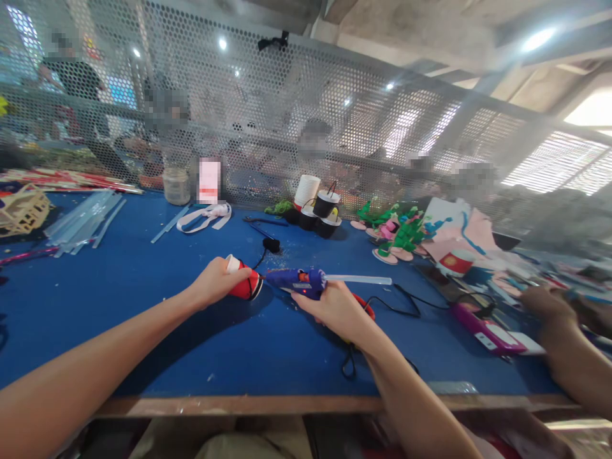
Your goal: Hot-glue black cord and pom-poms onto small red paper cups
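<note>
My left hand is closed round a red and white paper cup, held tilted on its side above the blue table. A black band circles the cup near its right end, and a dark cord with a black tuft is close by. In my right hand is a blue hot glue gun, its nozzle pointing left at the cup's end. Whether the nozzle touches the cup I cannot tell. A clear glue stick sticks out of the gun's back.
Black and white cups stand at the back, beside pliers. Green craft plants sit right of them. Clear glue sticks lie left. A purple power strip is near another person's hand. A mesh partition rises behind.
</note>
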A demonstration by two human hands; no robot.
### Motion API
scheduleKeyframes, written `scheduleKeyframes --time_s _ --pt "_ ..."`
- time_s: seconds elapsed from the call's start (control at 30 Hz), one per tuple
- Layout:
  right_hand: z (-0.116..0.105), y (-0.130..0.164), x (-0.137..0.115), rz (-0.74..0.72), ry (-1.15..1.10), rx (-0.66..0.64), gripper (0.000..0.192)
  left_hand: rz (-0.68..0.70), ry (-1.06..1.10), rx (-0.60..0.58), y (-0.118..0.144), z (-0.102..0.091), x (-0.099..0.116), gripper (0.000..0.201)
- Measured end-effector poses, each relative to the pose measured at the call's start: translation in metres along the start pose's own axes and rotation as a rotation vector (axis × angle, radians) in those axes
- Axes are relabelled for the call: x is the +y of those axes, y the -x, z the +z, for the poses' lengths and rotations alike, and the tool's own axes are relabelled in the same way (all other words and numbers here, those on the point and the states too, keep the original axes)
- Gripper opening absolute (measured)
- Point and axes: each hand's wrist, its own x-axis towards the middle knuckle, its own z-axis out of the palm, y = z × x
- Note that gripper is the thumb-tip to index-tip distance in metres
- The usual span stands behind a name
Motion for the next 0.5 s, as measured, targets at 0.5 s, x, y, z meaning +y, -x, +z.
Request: scheduleKeyframes --time_s 0.5 --pt "-0.0014 -0.0003 -0.0041 -0.019 -0.006 0.009 0.018 -0.012 0.002 0.014 -0.0009 0.0002 -0.0002 0.036"
